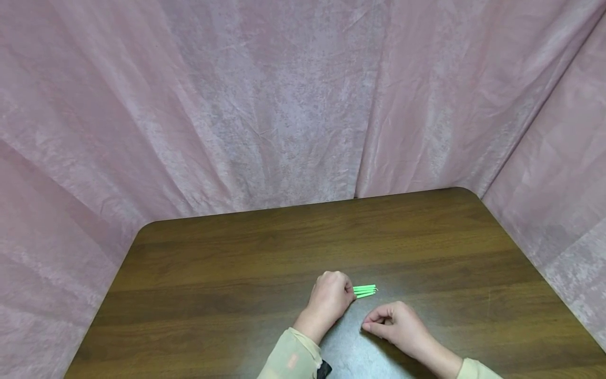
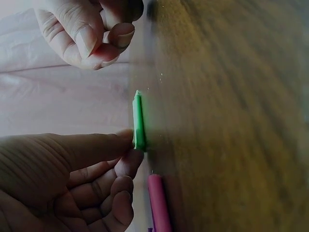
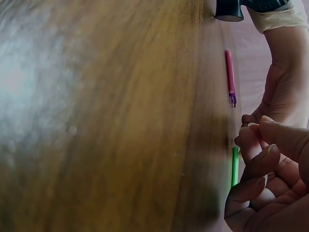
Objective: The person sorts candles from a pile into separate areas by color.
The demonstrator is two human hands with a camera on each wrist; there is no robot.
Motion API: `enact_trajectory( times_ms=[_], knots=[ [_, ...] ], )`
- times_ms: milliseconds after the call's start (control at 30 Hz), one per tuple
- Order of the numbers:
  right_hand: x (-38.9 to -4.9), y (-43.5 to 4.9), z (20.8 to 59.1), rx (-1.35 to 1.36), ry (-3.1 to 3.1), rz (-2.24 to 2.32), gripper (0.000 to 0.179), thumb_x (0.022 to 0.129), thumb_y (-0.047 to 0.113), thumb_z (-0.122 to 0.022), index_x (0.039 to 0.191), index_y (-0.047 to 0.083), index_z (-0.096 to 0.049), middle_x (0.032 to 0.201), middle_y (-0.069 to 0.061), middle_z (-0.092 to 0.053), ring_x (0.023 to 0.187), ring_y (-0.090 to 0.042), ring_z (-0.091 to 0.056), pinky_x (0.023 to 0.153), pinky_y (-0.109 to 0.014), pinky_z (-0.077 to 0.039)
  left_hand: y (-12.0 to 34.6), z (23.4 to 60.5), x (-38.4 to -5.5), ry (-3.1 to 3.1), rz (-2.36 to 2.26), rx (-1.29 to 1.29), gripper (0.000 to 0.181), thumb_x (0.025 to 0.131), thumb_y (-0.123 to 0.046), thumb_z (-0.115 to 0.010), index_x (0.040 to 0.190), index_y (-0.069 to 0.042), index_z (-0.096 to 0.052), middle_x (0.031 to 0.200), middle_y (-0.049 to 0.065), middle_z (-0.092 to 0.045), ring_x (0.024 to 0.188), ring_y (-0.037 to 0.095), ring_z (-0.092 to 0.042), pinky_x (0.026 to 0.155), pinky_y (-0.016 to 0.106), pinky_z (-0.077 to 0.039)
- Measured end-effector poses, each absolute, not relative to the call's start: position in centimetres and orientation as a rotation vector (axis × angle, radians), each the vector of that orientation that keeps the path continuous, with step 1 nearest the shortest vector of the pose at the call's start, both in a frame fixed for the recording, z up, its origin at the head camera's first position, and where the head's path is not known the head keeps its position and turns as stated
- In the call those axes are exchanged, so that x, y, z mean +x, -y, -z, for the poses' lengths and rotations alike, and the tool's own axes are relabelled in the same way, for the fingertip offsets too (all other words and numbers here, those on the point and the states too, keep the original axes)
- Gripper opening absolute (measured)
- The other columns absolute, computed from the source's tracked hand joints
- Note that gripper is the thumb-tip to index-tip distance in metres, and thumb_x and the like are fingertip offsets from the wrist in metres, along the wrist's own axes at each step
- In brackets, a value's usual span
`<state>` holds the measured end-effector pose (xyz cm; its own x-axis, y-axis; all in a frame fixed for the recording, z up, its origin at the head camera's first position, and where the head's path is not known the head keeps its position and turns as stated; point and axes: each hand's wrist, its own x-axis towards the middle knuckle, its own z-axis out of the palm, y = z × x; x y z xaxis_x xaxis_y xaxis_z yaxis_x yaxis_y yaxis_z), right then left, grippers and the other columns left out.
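Several thin green candles [image 1: 364, 288] lie side by side on the brown wooden table [image 1: 227, 263], wicks to the right. My left hand [image 1: 329, 295] is at their left ends; in the left wrist view its thumb and forefinger pinch the base of the green candles [image 2: 139, 121]. To the right and nearer the front edge, my right hand [image 1: 397, 326] hovers with fingers loosely curled, thumb tip close to the forefinger, nothing visible between them. A pink candle [image 2: 159, 203] lies beyond the left hand, with a bit of purple [image 3: 233, 100] at its end in the right wrist view.
Pink velvety curtains [image 1: 284, 105] hang behind the table and along both sides. A black object [image 1: 324, 369] shows at the left sleeve [image 1: 293, 355]. Small pale crumbs dot the wood near the candles in the left wrist view.
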<state>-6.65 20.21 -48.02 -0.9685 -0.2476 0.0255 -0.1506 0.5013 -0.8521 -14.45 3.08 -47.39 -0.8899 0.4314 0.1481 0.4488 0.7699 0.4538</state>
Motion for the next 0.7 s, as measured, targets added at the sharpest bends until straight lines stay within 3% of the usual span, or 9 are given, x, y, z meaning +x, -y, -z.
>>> enact_trajectory(
  times_ms=[333, 700],
  knots=[
    [-6.7, -20.4, 48.1, -0.374, -2.619, 1.506, 0.007, 0.084, 0.019, -0.076, 0.080, 0.013, -0.076, 0.072, 0.012, -0.068, 0.065, 0.004, -0.054, 0.060, -0.021, -0.046, -2.6, 46.7, -14.1, 2.910, 0.780, -0.718, 0.027, 0.068, -0.009, -0.076, 0.051, -0.021, -0.058, 0.049, -0.015, -0.045, 0.048, 0.005, -0.042, 0.046, 0.021, -0.035],
    [-7.0, -20.1, 48.0, -0.342, -2.601, 1.510, 0.007, 0.083, 0.019, -0.076, 0.081, 0.012, -0.075, 0.071, 0.010, -0.068, 0.058, 0.003, -0.050, 0.054, -0.021, -0.044, -1.6, 46.3, -13.7, 2.932, 0.983, -0.729, 0.019, 0.073, -0.016, -0.083, 0.063, -0.020, -0.068, 0.056, -0.017, -0.055, 0.055, -0.003, -0.047, 0.054, 0.016, -0.039]
  ],
)
